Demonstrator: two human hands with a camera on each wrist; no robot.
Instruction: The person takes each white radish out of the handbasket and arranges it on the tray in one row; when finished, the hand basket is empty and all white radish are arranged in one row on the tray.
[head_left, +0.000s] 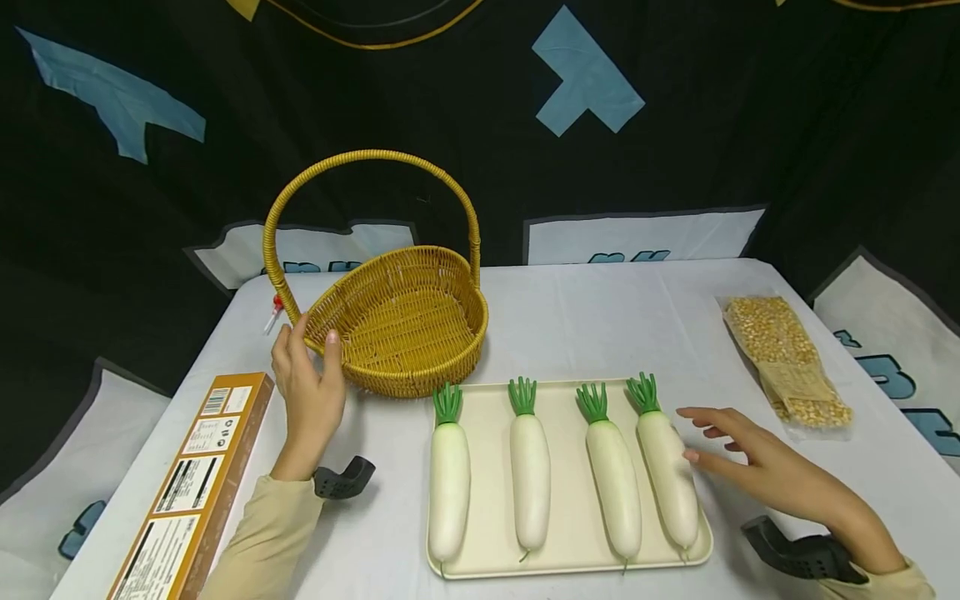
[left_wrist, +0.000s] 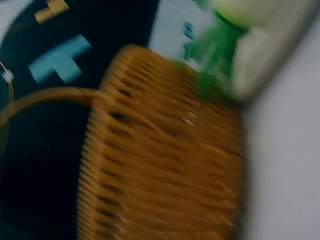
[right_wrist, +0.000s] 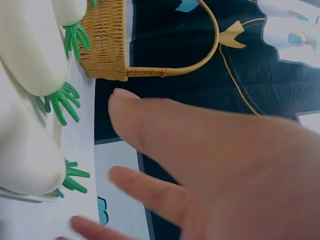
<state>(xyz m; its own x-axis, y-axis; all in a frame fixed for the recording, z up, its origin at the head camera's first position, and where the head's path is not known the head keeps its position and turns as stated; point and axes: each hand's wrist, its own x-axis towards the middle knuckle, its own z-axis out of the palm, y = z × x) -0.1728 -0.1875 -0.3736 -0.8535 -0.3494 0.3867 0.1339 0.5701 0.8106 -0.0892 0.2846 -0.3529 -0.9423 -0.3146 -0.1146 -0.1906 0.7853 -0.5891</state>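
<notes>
A golden wicker basket with a tall arched handle stands at the back left of the white table; only bare weave shows inside. My left hand is at its left rim, fingers extended by the handle's foot and thumb apart. The left wrist view shows the basket's woven side blurred, without the hand. Several white radishes with green tops lie side by side on a cream tray. Close to the right of the rightmost radish, my right hand hovers with loosely spread fingers, holding nothing.
Along the left edge lies a long orange-brown box with white labels. A clear bag of corn kernels rests at the right. Behind the basket's left side is a small red-tipped item. A black curtain hangs behind the table.
</notes>
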